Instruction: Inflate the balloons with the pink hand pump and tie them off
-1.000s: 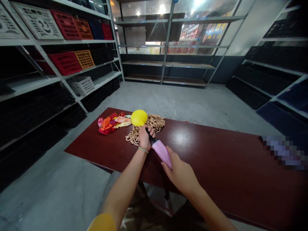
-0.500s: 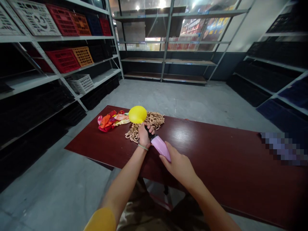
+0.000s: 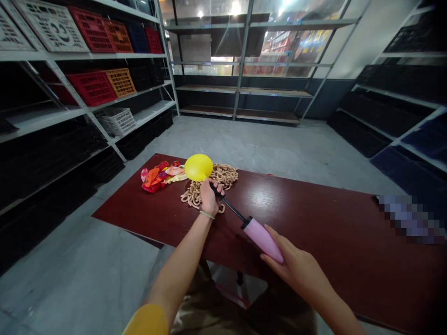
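Note:
A pink hand pump (image 3: 263, 239) stretches between my hands, its thin black rod drawn out of the barrel. My left hand (image 3: 209, 195) is closed round the black nozzle end and the neck of a partly inflated yellow balloon (image 3: 199, 167). Around the rear of the pink barrel my right hand (image 3: 289, 256) is wrapped, low over the table's near edge. Beneath and behind my left hand lies a heap of tan, curly, cord-like pieces (image 3: 223, 174). Left of the balloon is a pile of red, orange and pale limp pieces, possibly balloons or cloth (image 3: 157, 177).
The dark red table (image 3: 314, 214) runs across in front of me. A blurred-out flat object (image 3: 408, 218) lies at its right end. Shelves with red crates (image 3: 91, 87) and other crates stand at left; a metal rack (image 3: 240, 88) stands at the back, dark shelving at right.
My right hand has pulled the pink barrel back, down and to the right, exposing the black rod. The left hand stays nearly in place; the balloon looks slightly larger.

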The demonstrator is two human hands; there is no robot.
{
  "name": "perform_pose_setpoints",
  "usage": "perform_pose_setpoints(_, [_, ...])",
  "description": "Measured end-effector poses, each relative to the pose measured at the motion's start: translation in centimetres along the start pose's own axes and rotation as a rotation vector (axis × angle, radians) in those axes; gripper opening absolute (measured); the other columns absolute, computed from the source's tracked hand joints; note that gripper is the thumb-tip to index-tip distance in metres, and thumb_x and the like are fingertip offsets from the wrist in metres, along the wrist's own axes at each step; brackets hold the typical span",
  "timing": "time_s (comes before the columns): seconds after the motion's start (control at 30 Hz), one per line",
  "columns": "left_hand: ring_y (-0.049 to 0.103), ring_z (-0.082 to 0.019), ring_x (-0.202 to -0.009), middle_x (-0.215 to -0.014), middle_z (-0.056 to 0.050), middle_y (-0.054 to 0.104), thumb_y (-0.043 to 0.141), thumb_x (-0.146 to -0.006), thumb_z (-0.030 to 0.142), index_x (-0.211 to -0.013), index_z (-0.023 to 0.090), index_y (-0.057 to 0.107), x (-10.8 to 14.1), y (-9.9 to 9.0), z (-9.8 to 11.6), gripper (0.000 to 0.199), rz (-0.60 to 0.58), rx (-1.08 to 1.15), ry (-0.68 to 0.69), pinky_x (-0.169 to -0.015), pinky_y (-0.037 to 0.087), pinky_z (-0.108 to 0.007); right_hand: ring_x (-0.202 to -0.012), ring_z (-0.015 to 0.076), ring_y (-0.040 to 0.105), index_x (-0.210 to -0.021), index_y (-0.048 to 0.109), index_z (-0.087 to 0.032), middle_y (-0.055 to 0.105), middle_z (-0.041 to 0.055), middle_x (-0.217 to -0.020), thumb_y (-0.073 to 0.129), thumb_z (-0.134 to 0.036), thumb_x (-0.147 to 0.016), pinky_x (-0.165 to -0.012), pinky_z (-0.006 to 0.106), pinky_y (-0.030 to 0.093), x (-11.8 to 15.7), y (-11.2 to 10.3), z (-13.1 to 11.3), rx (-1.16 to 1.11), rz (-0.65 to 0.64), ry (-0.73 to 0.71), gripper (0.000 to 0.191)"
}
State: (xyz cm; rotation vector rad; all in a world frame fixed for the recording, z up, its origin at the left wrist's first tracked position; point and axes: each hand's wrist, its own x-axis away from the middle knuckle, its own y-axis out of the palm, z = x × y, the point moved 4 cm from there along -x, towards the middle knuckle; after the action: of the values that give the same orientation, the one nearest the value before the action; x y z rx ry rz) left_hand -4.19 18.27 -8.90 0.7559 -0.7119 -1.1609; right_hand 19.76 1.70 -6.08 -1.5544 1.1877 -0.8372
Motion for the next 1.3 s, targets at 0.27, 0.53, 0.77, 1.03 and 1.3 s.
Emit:
perform_pose_setpoints(0.27, [0.045, -0.009, -0.049, -0.065, 0.004, 0.045, 0.054, -0.092, 0.038, -0.083, 0.021, 0.045, 2.2, 2.0, -0.7, 0.021, -0.143, -0.031, -0.004, -0.047, 0.041, -0.02, -0.091, 0.0278, 0.071, -0.146, 0.039, -0.024, 0.063, 0.0113, -0.129, 0.052, -0.046, -0.091, -0.074, 0.036, 0.054, -5.6, 0.2, -4.1, -0.035, 0.059, 0.047, 0.06])
perform_pose_setpoints(0.53, [0.043, -0.008, -0.043, -0.061, 0.005, 0.043, 0.051, -0.092, 0.035, -0.081, 0.021, 0.045, 1.9, 1.8, -0.4, 0.019, -0.067, -0.075, 0.016, -0.042, 0.038, -0.018, -0.1, 0.0265, 0.068, -0.149, 0.03, -0.022, 0.061, 0.0117, -0.13, 0.051, -0.042, -0.092, -0.075, 0.035, 0.054, -3.2, 1.4, -2.1, -0.048, 0.062, -0.034, 0.064])
perform_pose_setpoints(0.77, [0.043, -0.008, -0.043, -0.061, 0.006, 0.042, 0.054, -0.09, 0.032, -0.081, 0.022, 0.045, 0.7, 1.2, 2.5, 0.017, -0.017, 0.026, 0.152, -0.041, 0.037, -0.02, -0.093, 0.0229, 0.069, -0.15, 0.031, -0.028, 0.067, 0.0081, -0.115, 0.051, -0.043, -0.092, -0.07, 0.03, 0.054, -0.9, 1.0, 0.5, 0.031, 0.181, -0.095, 0.063])
perform_pose_setpoints(1.03, [0.047, -0.008, -0.046, -0.061, 0.005, 0.046, 0.054, -0.091, 0.035, -0.082, 0.021, 0.046, 1.2, 1.4, 1.1, 0.019, -0.041, 0.006, 0.105, -0.045, 0.04, -0.02, -0.089, 0.0229, 0.068, -0.148, 0.036, -0.024, 0.067, 0.0106, -0.115, 0.046, -0.045, -0.094, -0.066, 0.028, 0.051, -6.6, 0.5, -4.4, 0.102, 0.153, -0.052, 0.059])
perform_pose_setpoints(1.3, [0.046, -0.008, -0.044, -0.061, 0.005, 0.047, 0.054, -0.091, 0.037, -0.084, 0.021, 0.047, 1.2, 1.3, 0.5, 0.019, -0.052, -0.062, 0.114, -0.042, 0.039, -0.02, -0.093, 0.0244, 0.068, -0.15, 0.032, -0.023, 0.066, 0.011, -0.117, 0.047, -0.047, -0.094, -0.07, 0.032, 0.054, -4.9, 1.6, -2.7, 0.036, 0.154, -0.092, 0.063])
